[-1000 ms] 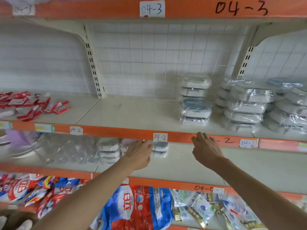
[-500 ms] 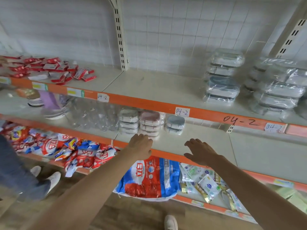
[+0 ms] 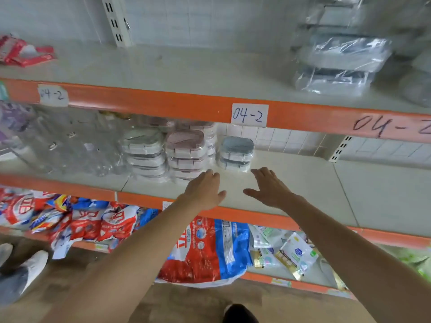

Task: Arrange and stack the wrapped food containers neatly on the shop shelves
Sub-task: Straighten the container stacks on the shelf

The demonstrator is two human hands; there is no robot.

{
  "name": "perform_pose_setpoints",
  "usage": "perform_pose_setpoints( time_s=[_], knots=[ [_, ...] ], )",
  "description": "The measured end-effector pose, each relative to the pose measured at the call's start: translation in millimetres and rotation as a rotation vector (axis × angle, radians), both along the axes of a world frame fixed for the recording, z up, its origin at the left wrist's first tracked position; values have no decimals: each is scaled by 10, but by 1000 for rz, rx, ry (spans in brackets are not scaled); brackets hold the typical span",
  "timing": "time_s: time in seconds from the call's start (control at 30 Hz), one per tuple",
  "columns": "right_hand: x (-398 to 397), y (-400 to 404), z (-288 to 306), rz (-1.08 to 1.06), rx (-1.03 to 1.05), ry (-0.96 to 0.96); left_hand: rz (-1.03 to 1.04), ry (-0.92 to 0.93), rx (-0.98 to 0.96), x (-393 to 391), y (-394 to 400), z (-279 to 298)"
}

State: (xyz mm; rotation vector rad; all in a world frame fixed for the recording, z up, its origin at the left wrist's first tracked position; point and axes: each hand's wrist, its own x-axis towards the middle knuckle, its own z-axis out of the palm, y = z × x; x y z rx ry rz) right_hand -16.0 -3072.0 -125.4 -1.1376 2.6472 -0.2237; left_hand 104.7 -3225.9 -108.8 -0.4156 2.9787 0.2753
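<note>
On the middle shelf (image 3: pixel 303 183) stand three short stacks of wrapped food containers: a green-lidded stack (image 3: pixel 144 152), a pink-lidded stack (image 3: pixel 186 155) and a blue-lidded stack (image 3: pixel 235 155). My left hand (image 3: pixel 205 191) reaches over the shelf edge, fingers straight, just in front of the pink stack. To its right my right hand (image 3: pixel 268 187) spreads open just in front of the blue stack. Neither hand holds anything. Larger wrapped containers (image 3: pixel 338 64) are piled on the upper shelf at the right.
Clear wrapped glassware (image 3: pixel 70 145) fills the middle shelf's left part. Red packets (image 3: pixel 21 51) lie on the upper shelf at left. Detergent bags (image 3: pixel 205 250) and small packets (image 3: pixel 291 252) crowd the bottom shelf. Another person's white shoes (image 3: pixel 28 264) stand on the floor at left.
The view has dropped from the upper shelf to the middle one. Both hands have moved down and forward onto the middle shelf, closer to the small container stacks.
</note>
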Motion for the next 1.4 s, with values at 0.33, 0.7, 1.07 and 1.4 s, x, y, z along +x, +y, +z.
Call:
perform_pose_setpoints(
  time_s=[0.33, 0.7, 1.07, 1.4],
  knots=[
    [-1236, -846, -822, -109, -250, 115, 78, 266, 75, -1006, -182, -1032],
    [-1560, -854, -1082, -269, -153, 275, 121, 254, -15, -1677, -318, -1446],
    [-1372, 144, -1285, -551, -213, 108, 25, -8, -257, -2011, -173, -1345],
    [-717, 633, -971, -531, 72, 78, -80, -157, -160, -1453, 172, -1024]
  ],
)
